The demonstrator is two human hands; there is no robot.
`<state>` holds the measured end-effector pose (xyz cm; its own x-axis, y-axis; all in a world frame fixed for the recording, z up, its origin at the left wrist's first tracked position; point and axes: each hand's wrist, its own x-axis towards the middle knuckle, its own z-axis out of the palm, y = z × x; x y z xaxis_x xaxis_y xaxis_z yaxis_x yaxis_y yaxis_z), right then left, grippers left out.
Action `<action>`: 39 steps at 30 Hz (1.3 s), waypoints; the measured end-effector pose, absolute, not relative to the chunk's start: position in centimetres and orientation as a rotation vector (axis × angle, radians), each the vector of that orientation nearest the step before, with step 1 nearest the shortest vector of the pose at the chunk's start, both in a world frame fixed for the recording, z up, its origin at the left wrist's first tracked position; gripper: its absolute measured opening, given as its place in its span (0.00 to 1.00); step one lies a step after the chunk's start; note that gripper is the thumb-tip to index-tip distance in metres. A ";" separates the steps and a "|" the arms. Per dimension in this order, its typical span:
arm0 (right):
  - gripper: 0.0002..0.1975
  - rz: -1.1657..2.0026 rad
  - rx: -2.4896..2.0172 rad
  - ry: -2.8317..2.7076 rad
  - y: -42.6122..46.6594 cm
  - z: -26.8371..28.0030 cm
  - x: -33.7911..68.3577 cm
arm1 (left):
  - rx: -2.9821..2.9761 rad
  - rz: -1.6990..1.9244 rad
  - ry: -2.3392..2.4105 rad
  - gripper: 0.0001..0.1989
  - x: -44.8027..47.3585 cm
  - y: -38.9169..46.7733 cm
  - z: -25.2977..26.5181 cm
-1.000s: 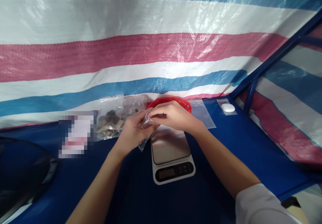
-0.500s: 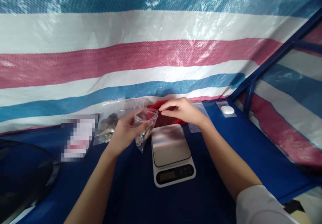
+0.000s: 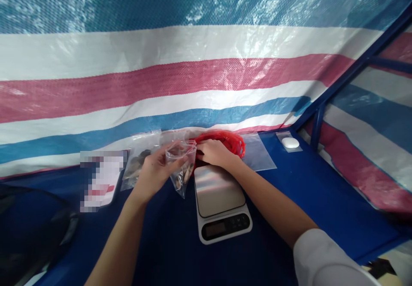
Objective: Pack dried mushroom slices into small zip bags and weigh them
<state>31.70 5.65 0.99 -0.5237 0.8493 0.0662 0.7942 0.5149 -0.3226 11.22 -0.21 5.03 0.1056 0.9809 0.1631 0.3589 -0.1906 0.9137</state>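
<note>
At the far edge of a blue table (image 3: 296, 196), we see a person's left hand (image 3: 152, 174) gripping a small clear bag (image 3: 183, 159) between thumb and fingers, its mouth open at the top and its lower corner pointing down. Brownish pieces sit inside the bag, too small and glossed over for us to name. Just beside it, the right hand (image 3: 214, 152) reaches into a red mesh basket (image 3: 238, 143); its fingertips are hidden, so we cannot tell whether they grasp anything. The hand and forearm also cover part of the basket. Below the right hand lies a white scale (image 3: 222, 200) with a metal plate, and we can read nothing on its dark display (image 3: 215, 229). Behind the left hand, partly covered by it, a larger clear bag (image 3: 128, 181) holds dark and brown pieces. Farther left, pixelation masks most of a flat, pale object (image 3: 106, 183), and a dark, rounded shape (image 3: 28, 230) is cut off by the frame. Right of the basket we find a flat clear bag (image 3: 259, 153), then a white oval object (image 3: 290, 143) on clear plastic. Striped sheeting (image 3: 193, 71) rises behind everything.
</note>
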 end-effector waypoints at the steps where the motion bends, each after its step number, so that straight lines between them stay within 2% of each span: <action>1: 0.11 0.341 -1.383 -2.554 5.8 0.9 31.4 | 1.661 1.091 1.325 0.31 11.2 -0.2 5.0; 15: 0.09 0.239 -1.289 -2.636 6.1 0.8 31.7 | 1.644 1.087 1.319 0.33 11.1 0.0 4.9; 29: 0.15 0.272 -1.300 -2.678 5.2 0.8 33.4 | 1.677 1.074 1.318 0.31 11.7 -0.1 4.6; 39: 0.15 0.359 -1.207 -2.375 5.7 0.6 34.9 | 1.670 1.050 1.297 0.31 12.0 -0.2 4.3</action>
<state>34.94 5.74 0.60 -0.5160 0.8118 0.2735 0.6946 0.5834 -0.4210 12.02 -0.24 4.26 0.1456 0.9776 0.1520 0.3515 -0.1947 0.9157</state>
